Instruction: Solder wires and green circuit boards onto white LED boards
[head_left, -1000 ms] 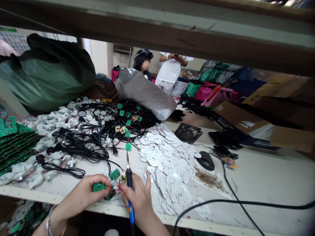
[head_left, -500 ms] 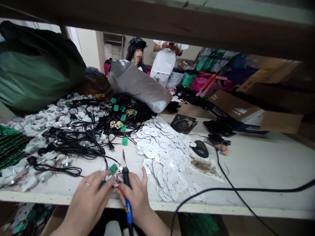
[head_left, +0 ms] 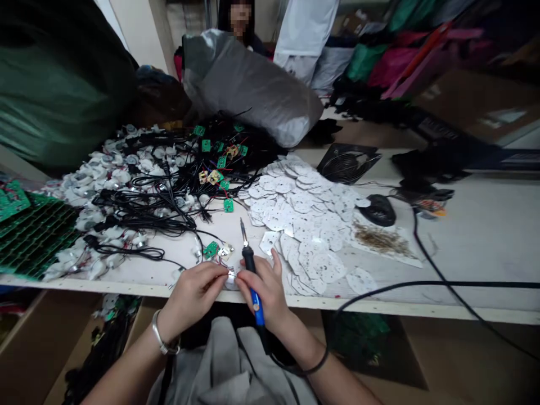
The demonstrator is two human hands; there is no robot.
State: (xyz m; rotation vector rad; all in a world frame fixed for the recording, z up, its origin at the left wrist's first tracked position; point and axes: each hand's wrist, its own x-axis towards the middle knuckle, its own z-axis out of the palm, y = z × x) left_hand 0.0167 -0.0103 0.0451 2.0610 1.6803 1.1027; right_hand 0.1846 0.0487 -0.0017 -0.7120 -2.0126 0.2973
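Observation:
My right hand [head_left: 270, 292] is wrapped round a soldering iron [head_left: 248, 260] with a blue and black handle. Its bare metal tip points up and away from me. Thumb and fingertips of my left hand [head_left: 194, 293] are pinched at thin red wires [head_left: 224, 264] beside a small whitish part [head_left: 230, 277]. The right fingertips come close to that same part; whether they touch it I cannot tell. Just beyond the hands lie a green circuit board [head_left: 211, 250] and a cream-coloured board [head_left: 226, 251], with wires running toward my fingers.
Black cables [head_left: 160, 197] and white motor-like parts [head_left: 88, 216] are heaped at left, near stacked green boards [head_left: 37, 230]. White perforated plates [head_left: 304, 214] cover the middle. A fan-like black square [head_left: 348, 163], a black coil [head_left: 378, 210] and a black cord [head_left: 405, 285] lie right. Another person [head_left: 240, 22] is behind.
The view has tilted down and shifted. My left hand has gone from spread fingers over the wires to a pinch close to my right hand. The soldering iron stays in my right hand.

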